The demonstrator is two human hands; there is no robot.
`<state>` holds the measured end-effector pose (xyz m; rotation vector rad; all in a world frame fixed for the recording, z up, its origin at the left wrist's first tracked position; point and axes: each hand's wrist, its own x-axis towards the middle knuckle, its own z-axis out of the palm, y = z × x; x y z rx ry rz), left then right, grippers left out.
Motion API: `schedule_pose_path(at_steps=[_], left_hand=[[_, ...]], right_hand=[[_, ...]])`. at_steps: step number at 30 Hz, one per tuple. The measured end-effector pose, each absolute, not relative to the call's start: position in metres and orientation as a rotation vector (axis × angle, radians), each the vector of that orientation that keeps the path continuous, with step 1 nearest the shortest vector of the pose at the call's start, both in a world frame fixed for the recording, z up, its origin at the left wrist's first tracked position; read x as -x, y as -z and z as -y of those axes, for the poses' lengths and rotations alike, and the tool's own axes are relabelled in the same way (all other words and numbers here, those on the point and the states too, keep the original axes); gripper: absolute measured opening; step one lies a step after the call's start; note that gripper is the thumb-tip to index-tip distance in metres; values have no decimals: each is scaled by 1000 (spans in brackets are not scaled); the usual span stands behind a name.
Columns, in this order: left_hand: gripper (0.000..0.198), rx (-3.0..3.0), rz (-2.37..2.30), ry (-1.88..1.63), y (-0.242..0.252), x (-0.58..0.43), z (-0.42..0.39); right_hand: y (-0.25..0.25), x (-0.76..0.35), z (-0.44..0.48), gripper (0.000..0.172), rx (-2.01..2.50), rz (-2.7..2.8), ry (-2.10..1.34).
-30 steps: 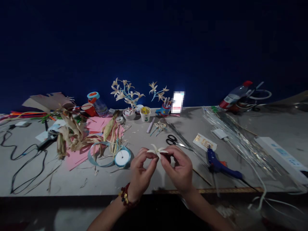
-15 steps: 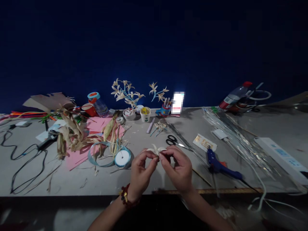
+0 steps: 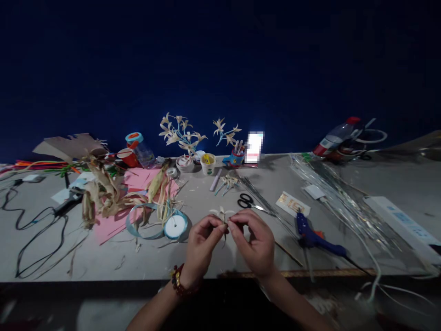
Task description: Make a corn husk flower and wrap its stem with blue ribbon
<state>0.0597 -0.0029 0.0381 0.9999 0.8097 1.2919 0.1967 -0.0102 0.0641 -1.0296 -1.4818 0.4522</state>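
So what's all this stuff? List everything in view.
Small flower: one, pale, at the fingertips
Flower sprays: two, cream and blue, back
Screen: one, white, back centre
Yellow-filled tub: one, white, back centre
Scissors: one pair, black-handled, right of centre
Wires: several, grey, right
Glue gun: one, blue, right
Power strip: one, white, far right
Bottle: one, clear, back right
Ribbon spool: one, white and blue, left
Paper: several, pink, left
Husks: several, tan, left
Cup: one, red, back left
Jar: one, clear, back left
Bracelet: one, red, left wrist
Left hand: one, pinching flower
Right hand: one, beside it
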Motion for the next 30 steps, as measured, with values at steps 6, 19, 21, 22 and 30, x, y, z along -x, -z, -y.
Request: schedule_pose_path(at_steps=[6, 19, 21, 22, 30], left_hand=[[11, -960, -786, -1290, -38, -60, 4], [9, -988, -834, -1302, -32, -55, 0], [10, -970, -846, -1317, -31, -53, 0], [10, -960, -850, -1326, -30, -52, 0], [11, -1031, -886, -1335, -22, -37, 2]], right_hand=[[-66, -196, 9, 10, 1008, 1525, -422], [-49, -200, 12, 14, 1011, 1294, -517], [-42, -205, 12, 12, 1050, 1254, -608], [-39, -208, 12, 14, 1074, 1246, -664], [-22, -219, 9, 17, 1254, 1384, -669]])
